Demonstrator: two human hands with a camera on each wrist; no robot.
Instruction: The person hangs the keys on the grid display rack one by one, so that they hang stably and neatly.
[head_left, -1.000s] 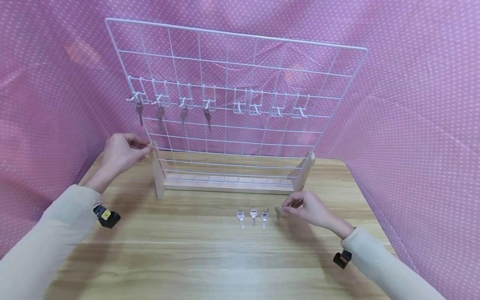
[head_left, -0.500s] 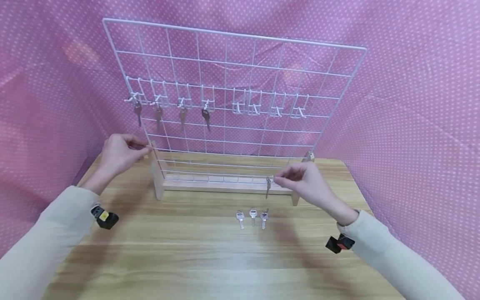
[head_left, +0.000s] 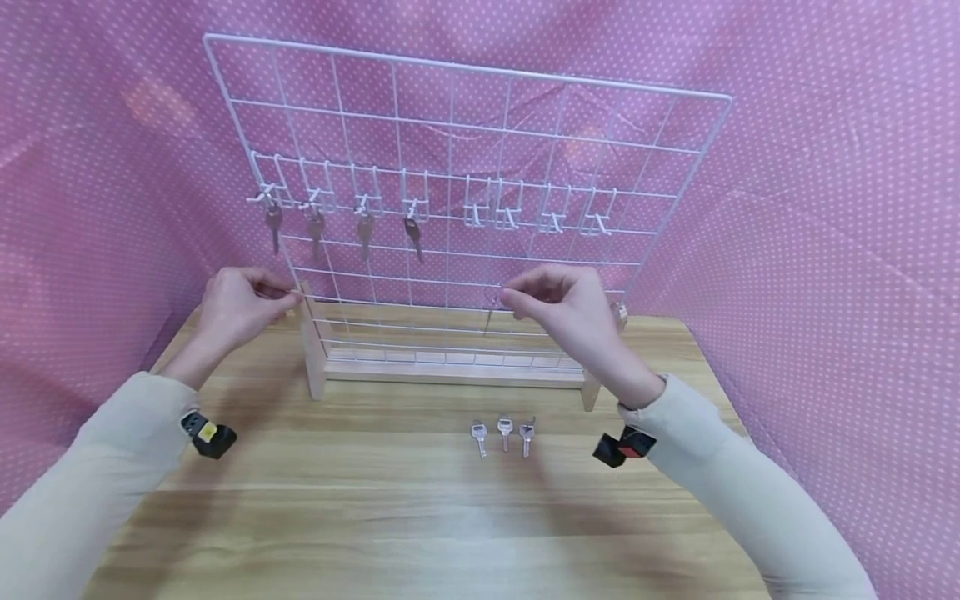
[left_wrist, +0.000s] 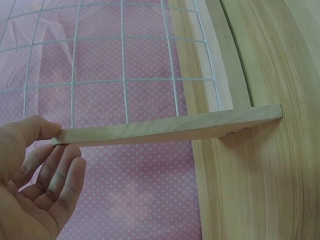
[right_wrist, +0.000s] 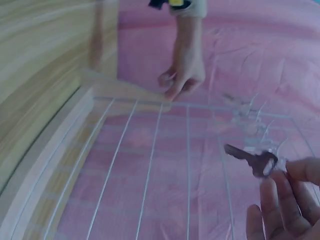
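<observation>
My right hand [head_left: 562, 308] pinches a small metal key [right_wrist: 255, 159] between thumb and fingers, in front of the white wire grid rack [head_left: 450, 127]. The key's blade points away from the fingertips in the right wrist view. With thumb and fingers, my left hand [left_wrist: 42, 172] grips the top end of the rack's left wooden side support [left_wrist: 165, 129]. Hooks line the grid; a key [head_left: 413, 233] hangs from each of the left ones, while a right-hand hook [head_left: 555, 222] and its neighbours hold nothing. Three keys, one of them a key [head_left: 479, 435] at the left, lie on the table.
The rack's wooden base bar [head_left: 450, 373] runs along the wooden table [head_left: 360, 517]. Pink dotted cloth [head_left: 825, 250] surrounds the table at the back and sides.
My right hand has lifted a key from the table's right side, moving up and left to the front of the grid. My left hand has stayed at the side support.
</observation>
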